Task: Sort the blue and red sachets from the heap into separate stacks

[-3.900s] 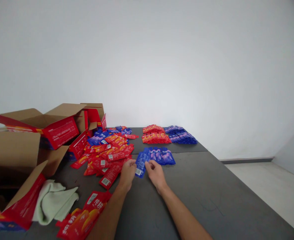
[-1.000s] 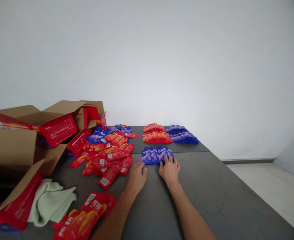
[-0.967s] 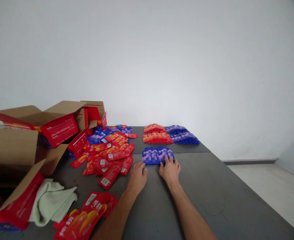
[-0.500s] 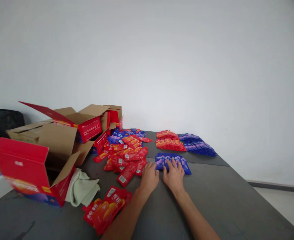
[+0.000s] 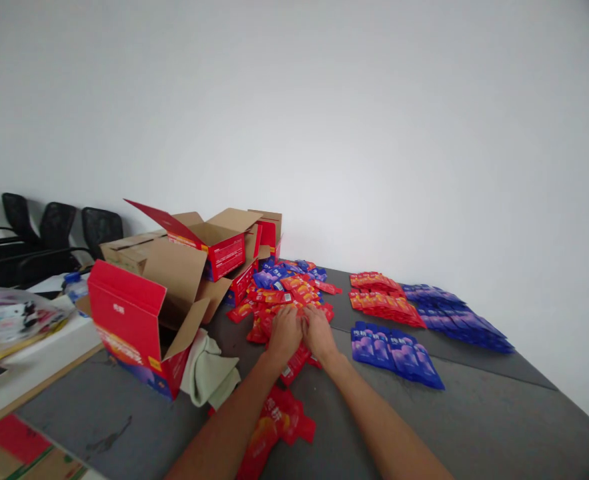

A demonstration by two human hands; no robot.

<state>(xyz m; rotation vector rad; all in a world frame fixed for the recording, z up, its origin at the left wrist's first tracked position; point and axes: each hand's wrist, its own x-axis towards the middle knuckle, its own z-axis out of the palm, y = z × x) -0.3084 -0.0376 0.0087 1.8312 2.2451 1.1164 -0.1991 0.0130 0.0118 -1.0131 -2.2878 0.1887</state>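
Observation:
Both my hands have come together over a loose pile of red pouches (image 5: 261, 327). My left hand (image 5: 285, 333) has its fingers bent down on a red pouch in the pile. Close beside it, thumbs nearly meeting, my right hand (image 5: 319, 335) is curled on the same red packaging; its fingertips are partly hidden. To the right lies a short overlapping row of blue pouches (image 5: 394, 353), untouched by either hand. Under my left forearm, more red pouches (image 5: 274, 427) rest near the front of the table.
Open red cartons (image 5: 129, 327) and a pale green cloth (image 5: 209, 373) stand to the left. Blue pouches (image 5: 277, 273) lie loose behind the red pile. Back right are stacked rows of red pouches (image 5: 384, 303) and blue pouches (image 5: 459, 323) on the dark table (image 5: 474, 413).
The view has turned left. My right hand has left the blue row, and both hands have moved onto the red pile. The blue pouches stay lying in their row.

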